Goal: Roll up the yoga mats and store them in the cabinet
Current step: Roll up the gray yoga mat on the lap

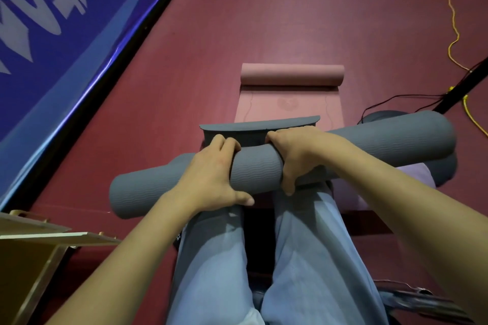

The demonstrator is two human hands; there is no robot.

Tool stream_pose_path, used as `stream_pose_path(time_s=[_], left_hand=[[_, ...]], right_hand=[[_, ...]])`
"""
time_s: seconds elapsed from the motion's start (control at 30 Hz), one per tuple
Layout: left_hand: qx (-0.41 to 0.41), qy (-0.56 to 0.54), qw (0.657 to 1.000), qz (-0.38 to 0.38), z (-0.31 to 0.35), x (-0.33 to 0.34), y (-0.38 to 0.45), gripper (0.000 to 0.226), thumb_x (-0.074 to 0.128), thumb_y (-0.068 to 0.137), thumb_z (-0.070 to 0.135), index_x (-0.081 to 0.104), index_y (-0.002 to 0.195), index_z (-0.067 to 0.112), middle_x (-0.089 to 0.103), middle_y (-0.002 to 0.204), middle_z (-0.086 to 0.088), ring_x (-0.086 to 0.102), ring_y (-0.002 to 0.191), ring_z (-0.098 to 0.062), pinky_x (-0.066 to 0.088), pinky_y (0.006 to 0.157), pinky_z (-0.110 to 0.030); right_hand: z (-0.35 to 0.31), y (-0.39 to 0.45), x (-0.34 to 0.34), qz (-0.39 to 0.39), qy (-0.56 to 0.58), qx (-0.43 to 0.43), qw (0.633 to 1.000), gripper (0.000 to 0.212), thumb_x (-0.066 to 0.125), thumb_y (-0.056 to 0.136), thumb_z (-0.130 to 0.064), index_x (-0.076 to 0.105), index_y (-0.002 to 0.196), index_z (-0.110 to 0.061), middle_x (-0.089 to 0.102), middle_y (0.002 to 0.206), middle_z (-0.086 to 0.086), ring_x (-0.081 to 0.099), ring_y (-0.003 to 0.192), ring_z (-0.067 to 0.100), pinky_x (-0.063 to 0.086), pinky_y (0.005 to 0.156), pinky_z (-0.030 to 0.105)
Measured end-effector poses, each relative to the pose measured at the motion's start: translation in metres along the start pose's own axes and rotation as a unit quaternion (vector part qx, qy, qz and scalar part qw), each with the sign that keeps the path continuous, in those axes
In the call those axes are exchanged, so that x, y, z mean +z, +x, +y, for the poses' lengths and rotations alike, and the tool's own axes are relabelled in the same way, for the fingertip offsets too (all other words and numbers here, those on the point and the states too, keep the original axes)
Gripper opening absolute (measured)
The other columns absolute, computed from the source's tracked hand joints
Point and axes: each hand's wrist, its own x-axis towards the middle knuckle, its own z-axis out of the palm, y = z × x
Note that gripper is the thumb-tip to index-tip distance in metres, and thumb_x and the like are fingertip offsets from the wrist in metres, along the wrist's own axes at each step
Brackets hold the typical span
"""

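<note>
A grey yoga mat (256,169), almost fully rolled, lies across my knees, with its loose end flap (260,126) sticking up just beyond it. My left hand (211,174) grips the roll left of its middle, and my right hand (295,155) grips it right of the middle. A pink yoga mat (291,74), partly rolled, lies on the floor straight ahead, its flat part (287,107) reaching back towards me. A second grey roll (443,169) shows under the right end of the one I hold.
A wooden cabinet (34,253) stands at lower left with its top edge open. A blue banner (52,21) runs along the left. Yellow and black cables (454,42) trail over the red floor (264,8) on the right. A purple mat edge (414,174) lies under the grey rolls.
</note>
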Motion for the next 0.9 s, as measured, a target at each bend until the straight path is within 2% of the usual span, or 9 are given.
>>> stream_pose_path(time_s=[0.13,0.23,0.33,0.43,0.5,0.6,0.7,0.9], left_hand=[[0.01,0.132,0.991,-0.012,0.009,0.014,0.002,0.126,0.091,0.043,0.072,0.034,0.143,0.02,0.042,0.127,-0.002,0.055,0.103,-0.025,0.045,0.088,-0.036],[0.007,0.139,0.99,-0.019,0.009,0.016,0.01,0.131,0.089,0.044,0.073,0.03,0.149,0.021,0.052,0.13,-0.001,0.057,0.111,-0.024,0.044,0.092,-0.036],[0.014,0.123,0.992,-0.033,0.005,0.011,0.019,0.122,0.089,0.047,0.072,0.035,0.146,0.024,0.058,0.123,0.003,0.059,0.109,-0.022,0.045,0.085,-0.035],[0.015,0.111,0.993,-0.045,-0.001,0.006,0.025,0.105,0.089,0.049,0.065,0.041,0.135,0.028,0.061,0.113,0.008,0.062,0.102,-0.021,0.043,0.074,-0.033],[0.01,0.112,0.992,-0.059,-0.004,0.002,0.031,0.094,0.088,0.049,0.06,0.044,0.125,0.028,0.062,0.108,0.009,0.062,0.095,-0.021,0.043,0.071,-0.034],[0.005,0.108,0.99,-0.092,-0.006,-0.006,0.04,0.088,0.088,0.048,0.058,0.046,0.119,0.028,0.063,0.1,0.009,0.059,0.085,-0.02,0.046,0.069,-0.035],[0.006,0.104,0.989,-0.11,-0.005,-0.011,0.045,0.092,0.088,0.048,0.06,0.045,0.123,0.029,0.062,0.099,0.01,0.059,0.084,-0.019,0.047,0.068,-0.036],[0.007,0.099,0.989,-0.11,-0.002,-0.009,0.039,0.091,0.088,0.048,0.059,0.046,0.123,0.029,0.064,0.101,0.009,0.058,0.084,-0.018,0.045,0.067,-0.035]], right_hand=[[0.001,0.0,0.005,0.022,-0.002,-0.007,1.0,0.091,0.092,0.041,-0.054,0.046,0.117,-0.031,0.058,0.103,-0.012,0.056,0.091,0.018,0.047,0.077,0.036],[0.003,0.002,0.004,0.013,0.01,0.004,1.0,0.09,0.092,0.04,-0.055,0.049,0.114,-0.031,0.061,0.104,-0.009,0.059,0.093,0.019,0.052,0.08,0.037],[0.006,0.003,-0.002,0.0,0.033,0.015,0.999,0.088,0.092,0.035,-0.058,0.054,0.11,-0.033,0.061,0.099,-0.009,0.062,0.091,0.019,0.056,0.08,0.039],[0.005,0.005,0.0,0.011,0.029,0.015,0.999,0.083,0.089,0.039,-0.062,0.055,0.109,-0.034,0.061,0.098,-0.01,0.06,0.091,0.018,0.054,0.078,0.038],[0.002,0.009,0.004,0.037,0.007,0.011,0.999,0.084,0.087,0.043,-0.063,0.053,0.114,-0.033,0.06,0.107,-0.007,0.056,0.099,0.02,0.049,0.078,0.037],[0.0,0.014,0.011,0.089,-0.026,-0.007,0.996,0.101,0.087,0.044,-0.064,0.043,0.129,-0.03,0.054,0.12,-0.003,0.049,0.114,0.023,0.045,0.086,0.039],[0.003,0.013,0.016,0.113,-0.026,-0.011,0.993,0.099,0.086,0.045,-0.065,0.042,0.126,-0.028,0.061,0.116,-0.002,0.057,0.106,0.025,0.047,0.086,0.039],[-0.001,0.002,0.012,0.111,-0.035,0.001,0.993,0.093,0.086,0.049,-0.063,0.045,0.123,-0.026,0.061,0.101,-0.003,0.061,0.091,0.025,0.043,0.068,0.034]])
